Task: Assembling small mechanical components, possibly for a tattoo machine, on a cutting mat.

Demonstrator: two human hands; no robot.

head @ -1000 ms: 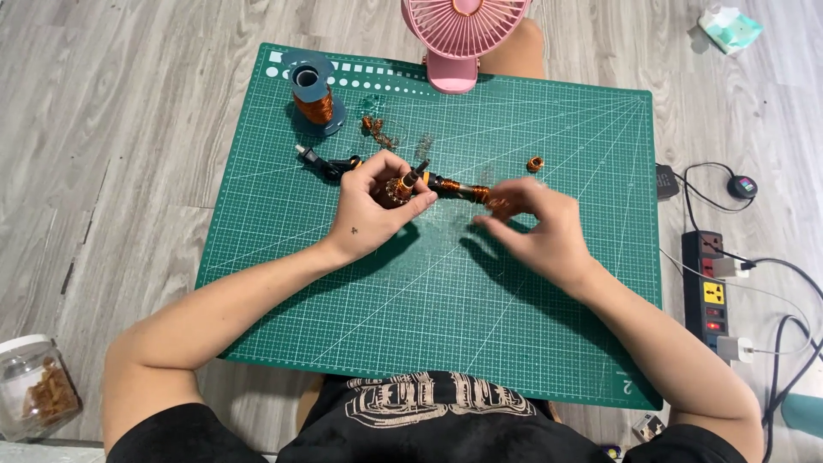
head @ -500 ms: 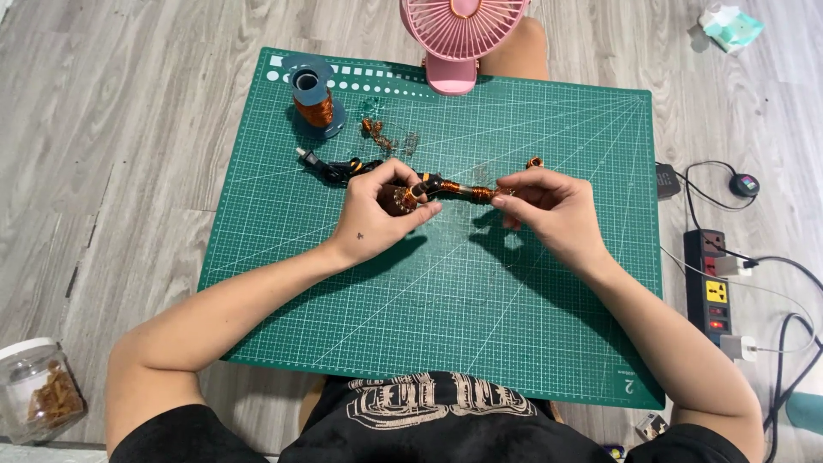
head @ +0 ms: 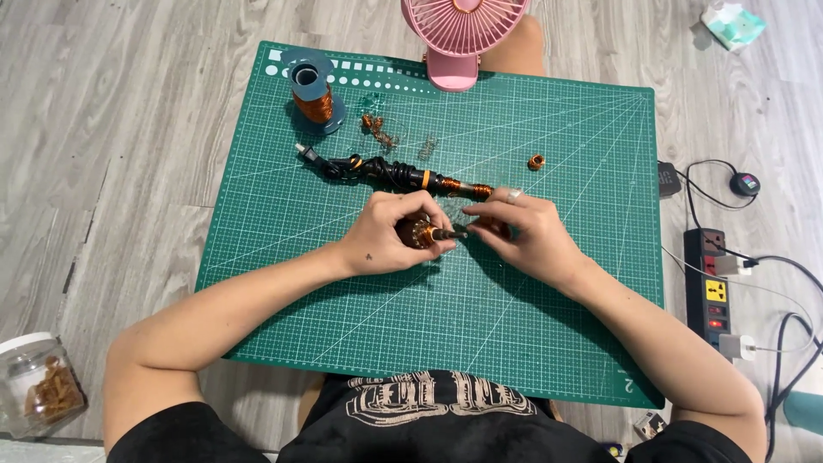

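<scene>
The green gridded cutting mat [head: 283,257] lies bare near the person. A clear jar [head: 39,390] holds brown bits. The left hand [head: 390,236] pinches a small copper-wound rotor [head: 417,231], now lifted off the black tool [head: 386,176]; right hand [head: 519,227] fingertips pinch its shaft.

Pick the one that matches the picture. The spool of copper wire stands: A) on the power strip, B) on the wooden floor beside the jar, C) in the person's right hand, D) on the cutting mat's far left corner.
D: the spool of copper wire stands upright on the green cutting mat, at its far left corner, apart from both hands.
</scene>
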